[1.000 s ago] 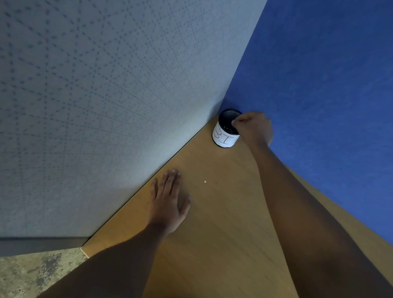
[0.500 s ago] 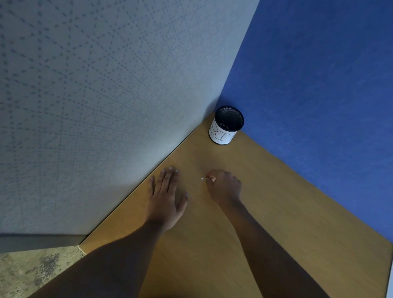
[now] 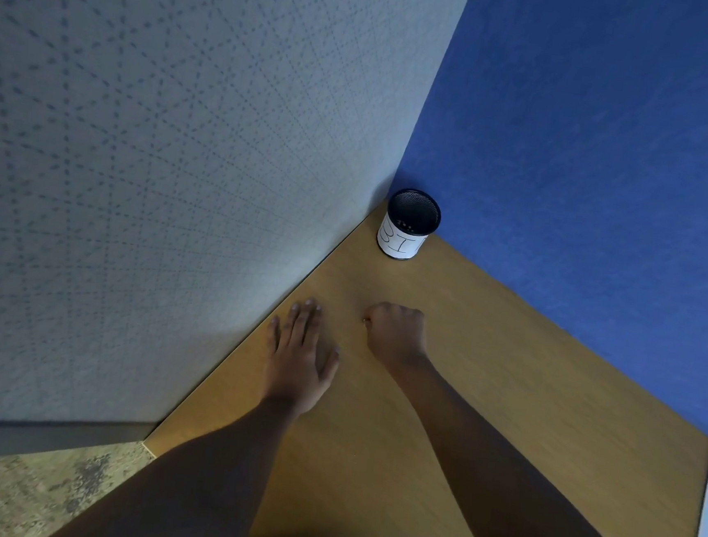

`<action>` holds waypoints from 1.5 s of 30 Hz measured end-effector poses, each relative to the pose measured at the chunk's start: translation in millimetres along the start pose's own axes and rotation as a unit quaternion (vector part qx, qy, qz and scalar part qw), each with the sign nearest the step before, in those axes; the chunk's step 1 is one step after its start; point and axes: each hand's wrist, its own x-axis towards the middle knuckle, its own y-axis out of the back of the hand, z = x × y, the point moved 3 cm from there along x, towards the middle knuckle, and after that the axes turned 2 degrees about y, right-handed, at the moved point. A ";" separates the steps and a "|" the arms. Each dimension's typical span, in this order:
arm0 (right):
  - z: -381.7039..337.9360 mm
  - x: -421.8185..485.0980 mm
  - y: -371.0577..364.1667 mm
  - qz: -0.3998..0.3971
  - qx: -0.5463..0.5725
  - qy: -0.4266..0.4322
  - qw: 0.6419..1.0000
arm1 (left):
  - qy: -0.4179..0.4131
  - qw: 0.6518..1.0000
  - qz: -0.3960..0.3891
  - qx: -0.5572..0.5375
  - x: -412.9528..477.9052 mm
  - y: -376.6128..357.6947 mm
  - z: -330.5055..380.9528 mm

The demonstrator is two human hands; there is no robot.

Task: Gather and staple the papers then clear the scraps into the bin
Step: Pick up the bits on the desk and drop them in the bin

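Head view: left grip (image 3: pixel 300 349) flat on surface (image 3: pixel 504 388), fingers straight, holding nothing. Right grip (image 3: pixel 396 332) curled, pinching tiny pale scrap (image 3: pixel 365 320) at its fingertips. Bin (image 3: pixel 407 230) upright in far corner, apart from both.

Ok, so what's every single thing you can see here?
Bin: one, black mesh with a white label, desk's far corner.
Specks in bin: a few, white, inside it.
Desk: one, tan wood, under both hands.
Grey partition: one, patterned, left.
Blue partition: one, right.
Floor: speckled, lower left.
Left hand: flat on the desk.
Right hand: curled, seemingly pinching a tiny pale paper scrap.
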 end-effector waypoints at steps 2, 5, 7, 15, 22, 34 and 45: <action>-5.2 1.8 3.9 -0.012 -0.037 0.011 0.999 | 0.002 1.000 -0.002 0.003 0.0 -0.3 -0.7; -12.4 5.2 11.6 -0.027 -0.085 0.033 0.995 | 0.000 1.000 -0.003 0.001 0.6 -0.6 0.3; -16.8 7.5 16.2 -0.033 -0.098 0.046 0.994 | -0.001 1.000 0.000 0.000 0.8 -0.6 0.4; -20.5 16.8 20.1 -0.040 -0.103 0.049 0.993 | -0.004 1.000 0.002 0.005 -0.1 0.6 0.9; -19.1 17.4 17.9 -0.042 -0.099 0.063 0.992 | -0.003 1.000 0.005 0.005 -0.5 0.9 0.7; -12.5 23.0 6.1 -0.020 -0.108 0.110 0.988 | 0.000 1.000 0.001 0.010 1.2 0.0 1.2; 30.6 30.1 14.4 0.040 0.138 -0.027 0.989 | 0.002 1.000 -0.006 0.011 1.8 0.2 2.5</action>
